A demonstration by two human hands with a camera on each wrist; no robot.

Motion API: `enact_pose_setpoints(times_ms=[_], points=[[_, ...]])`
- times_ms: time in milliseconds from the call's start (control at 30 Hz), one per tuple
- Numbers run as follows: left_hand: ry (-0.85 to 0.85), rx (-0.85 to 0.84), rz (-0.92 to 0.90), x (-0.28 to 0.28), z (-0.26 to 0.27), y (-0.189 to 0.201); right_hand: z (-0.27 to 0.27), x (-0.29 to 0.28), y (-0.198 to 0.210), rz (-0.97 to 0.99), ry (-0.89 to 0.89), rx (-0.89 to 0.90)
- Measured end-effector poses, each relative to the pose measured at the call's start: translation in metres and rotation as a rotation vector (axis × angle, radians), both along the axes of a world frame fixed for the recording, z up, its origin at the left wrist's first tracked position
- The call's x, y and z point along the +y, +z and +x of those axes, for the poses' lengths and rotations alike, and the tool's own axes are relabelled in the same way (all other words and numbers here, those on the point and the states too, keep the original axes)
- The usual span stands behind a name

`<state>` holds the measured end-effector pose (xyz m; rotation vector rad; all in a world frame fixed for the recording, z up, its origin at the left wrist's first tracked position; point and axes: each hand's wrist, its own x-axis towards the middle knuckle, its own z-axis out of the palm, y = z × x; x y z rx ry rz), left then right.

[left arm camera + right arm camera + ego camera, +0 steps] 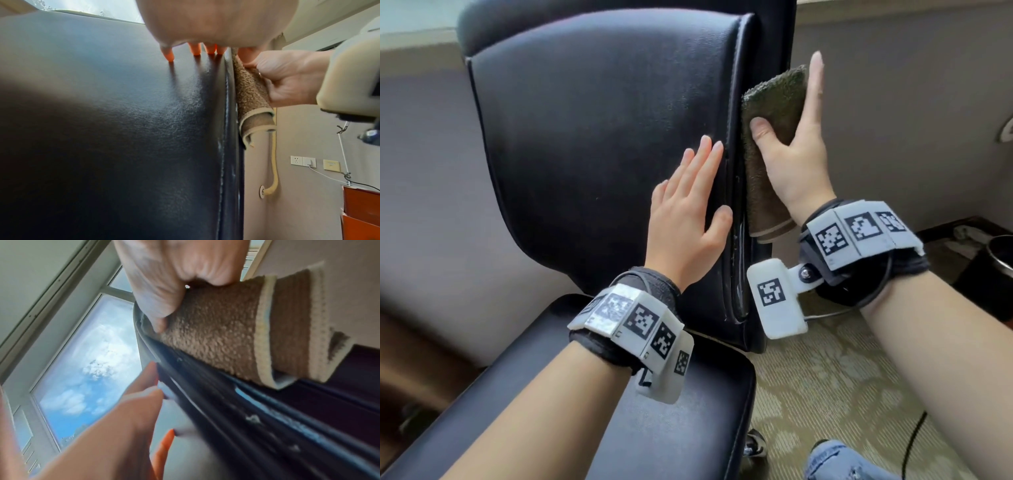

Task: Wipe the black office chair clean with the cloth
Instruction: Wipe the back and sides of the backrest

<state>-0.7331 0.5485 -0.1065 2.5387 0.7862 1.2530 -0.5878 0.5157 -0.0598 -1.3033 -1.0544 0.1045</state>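
Observation:
The black office chair's backrest (592, 137) stands upright in front of me, its seat (619, 411) below. My left hand (688, 212) lies flat and open on the front of the backrest, near its right edge. My right hand (801, 154) holds a folded brown cloth (774, 102) against the backrest's right side edge, thumb on the cloth's front and fingers straight behind it. The left wrist view shows the cloth (252, 97) hanging beside the stitched edge (226, 113). In the right wrist view the cloth (216, 337) lies along the scuffed side rim (246, 410).
A grey wall (893, 102) stands close behind and to the right of the chair. Patterned carpet (825, 377) lies below, with a black cable (914, 435) and a dark round container (1000, 253) at the right. My knee in jeans (835, 459) shows at the bottom. Wall sockets (303, 161) sit low.

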Motion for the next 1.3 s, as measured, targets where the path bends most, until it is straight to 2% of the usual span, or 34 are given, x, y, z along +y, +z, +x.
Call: enact_pose_setpoints(times_ms=[200,467,533,600,667,800,967,1200,1300], points=[[-0.003,-0.017,-0.025,-0.002,0.003,0.000,0.005,0.003,-0.007,-0.047,0.041,0.162],[-0.005,0.003,-0.067,-0.004,0.001,0.004,0.003,-0.004,-0.036,-0.106,0.012,0.213],[-0.007,0.002,-0.062,-0.004,0.001,0.004,-0.002,-0.005,-0.037,-0.015,-0.189,0.038],[-0.012,-0.002,-0.055,-0.003,0.000,0.004,-0.005,-0.009,-0.034,0.144,-0.406,-0.242],[-0.023,0.001,-0.039,-0.002,-0.002,0.003,-0.004,-0.012,-0.033,0.235,-0.468,-0.450],[-0.035,0.001,0.030,0.006,-0.005,0.000,0.007,-0.009,-0.045,0.237,-0.493,-0.751],[-0.052,-0.023,0.089,0.013,-0.006,-0.003,0.010,-0.012,-0.061,0.085,-0.473,-0.885],[-0.068,-0.013,0.075,0.013,-0.006,-0.003,0.002,-0.011,-0.054,0.010,-0.520,-0.920],[-0.068,-0.009,0.081,0.013,-0.006,-0.003,0.002,-0.018,-0.072,-0.012,-0.492,-0.938]])
